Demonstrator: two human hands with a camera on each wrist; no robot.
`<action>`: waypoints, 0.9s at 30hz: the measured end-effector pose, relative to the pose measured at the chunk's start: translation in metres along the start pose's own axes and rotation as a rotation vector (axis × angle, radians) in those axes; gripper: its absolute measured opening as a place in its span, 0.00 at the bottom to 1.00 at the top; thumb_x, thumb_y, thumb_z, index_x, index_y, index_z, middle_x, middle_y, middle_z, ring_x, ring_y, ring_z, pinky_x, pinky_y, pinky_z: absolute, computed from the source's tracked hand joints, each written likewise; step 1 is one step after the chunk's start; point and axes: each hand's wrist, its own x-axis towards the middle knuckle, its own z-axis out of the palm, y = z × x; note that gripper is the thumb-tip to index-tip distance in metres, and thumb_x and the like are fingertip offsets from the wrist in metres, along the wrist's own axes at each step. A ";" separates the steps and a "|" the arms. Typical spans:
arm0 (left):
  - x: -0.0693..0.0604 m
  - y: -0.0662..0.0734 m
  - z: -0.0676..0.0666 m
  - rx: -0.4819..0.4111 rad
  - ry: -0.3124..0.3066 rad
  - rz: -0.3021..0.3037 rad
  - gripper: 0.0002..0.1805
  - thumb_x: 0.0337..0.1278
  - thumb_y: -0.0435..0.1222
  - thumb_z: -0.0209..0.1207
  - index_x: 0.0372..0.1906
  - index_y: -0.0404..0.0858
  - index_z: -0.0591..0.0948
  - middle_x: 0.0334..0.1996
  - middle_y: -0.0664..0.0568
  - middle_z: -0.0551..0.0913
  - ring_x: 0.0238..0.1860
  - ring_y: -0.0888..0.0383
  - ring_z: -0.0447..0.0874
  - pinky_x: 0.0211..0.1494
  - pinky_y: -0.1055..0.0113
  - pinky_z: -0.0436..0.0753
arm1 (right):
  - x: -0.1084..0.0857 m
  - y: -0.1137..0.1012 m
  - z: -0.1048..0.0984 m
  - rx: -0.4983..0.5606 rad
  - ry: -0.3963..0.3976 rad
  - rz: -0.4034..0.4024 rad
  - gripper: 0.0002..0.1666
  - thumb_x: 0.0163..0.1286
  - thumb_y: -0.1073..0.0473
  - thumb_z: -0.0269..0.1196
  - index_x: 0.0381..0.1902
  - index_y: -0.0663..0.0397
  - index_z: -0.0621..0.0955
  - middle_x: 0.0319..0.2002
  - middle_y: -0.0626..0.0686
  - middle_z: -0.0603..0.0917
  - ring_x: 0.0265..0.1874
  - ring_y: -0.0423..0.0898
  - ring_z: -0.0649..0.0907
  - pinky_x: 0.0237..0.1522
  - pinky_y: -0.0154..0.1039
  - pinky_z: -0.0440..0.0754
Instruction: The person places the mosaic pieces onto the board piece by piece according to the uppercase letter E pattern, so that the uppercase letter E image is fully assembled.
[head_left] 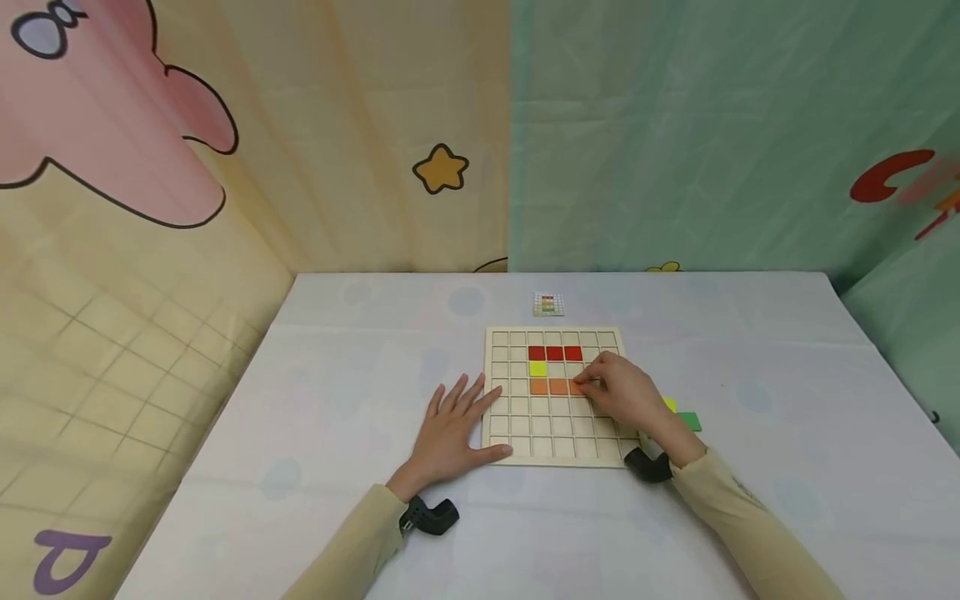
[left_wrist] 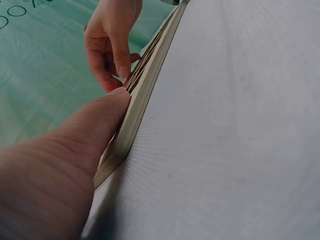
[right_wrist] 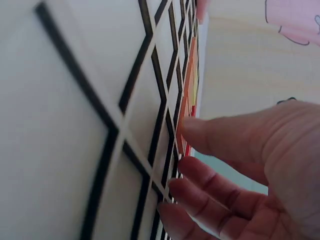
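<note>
A pale wooden grid board lies on the table. Three red tiles line one row, a yellow tile sits below the leftmost, and orange tiles fill cells in the row beneath. My left hand rests along the board's left side with fingers spread, its thumb on the front left corner. With thumb and curled fingers, my right hand pinches the rightmost orange tile at its cell. In the left wrist view the left thumb lies against the board's edge.
Beyond the board lies a small pattern card with a coloured grid. Green and yellow pieces show to the right, partly behind the right forearm. Printed curtains stand behind the table.
</note>
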 end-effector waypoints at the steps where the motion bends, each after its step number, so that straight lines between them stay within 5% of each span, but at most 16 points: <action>1: 0.000 0.000 0.000 0.000 0.001 0.001 0.48 0.51 0.68 0.53 0.74 0.51 0.57 0.75 0.51 0.48 0.74 0.49 0.37 0.71 0.48 0.36 | -0.002 0.001 -0.001 0.008 -0.010 -0.016 0.08 0.62 0.64 0.67 0.39 0.56 0.87 0.33 0.48 0.77 0.26 0.42 0.72 0.26 0.37 0.71; 7: 0.000 0.000 0.000 0.007 0.005 0.001 0.48 0.51 0.68 0.53 0.74 0.51 0.58 0.74 0.51 0.48 0.74 0.49 0.38 0.71 0.48 0.36 | -0.016 0.013 -0.012 0.128 -0.082 -0.096 0.17 0.63 0.67 0.63 0.51 0.59 0.81 0.40 0.50 0.78 0.34 0.44 0.75 0.34 0.39 0.76; 12: 0.001 0.000 0.002 0.006 0.008 -0.001 0.48 0.51 0.68 0.52 0.74 0.51 0.58 0.74 0.52 0.48 0.74 0.50 0.38 0.71 0.49 0.36 | -0.032 0.030 -0.028 0.157 -0.007 -0.090 0.14 0.63 0.67 0.64 0.48 0.60 0.82 0.41 0.51 0.81 0.36 0.45 0.78 0.32 0.37 0.79; 17: 0.000 0.000 0.002 0.003 0.005 -0.005 0.47 0.51 0.68 0.52 0.74 0.51 0.57 0.75 0.52 0.48 0.74 0.50 0.37 0.71 0.49 0.36 | -0.045 0.046 -0.044 0.081 0.005 -0.004 0.11 0.62 0.65 0.66 0.44 0.59 0.83 0.40 0.51 0.81 0.36 0.48 0.78 0.32 0.40 0.78; 22: 0.000 0.000 0.001 -0.007 0.007 -0.002 0.48 0.51 0.68 0.52 0.74 0.51 0.57 0.75 0.52 0.48 0.74 0.50 0.37 0.71 0.49 0.36 | -0.050 0.058 -0.059 0.001 -0.085 0.111 0.14 0.57 0.58 0.71 0.38 0.58 0.83 0.36 0.50 0.80 0.35 0.50 0.77 0.37 0.46 0.75; 27: 0.001 0.000 0.001 -0.008 -0.003 -0.006 0.48 0.51 0.68 0.52 0.74 0.51 0.57 0.75 0.52 0.47 0.74 0.50 0.36 0.71 0.49 0.35 | -0.050 0.063 -0.065 -0.013 -0.162 0.143 0.17 0.53 0.55 0.73 0.37 0.58 0.83 0.33 0.48 0.79 0.32 0.47 0.74 0.35 0.45 0.74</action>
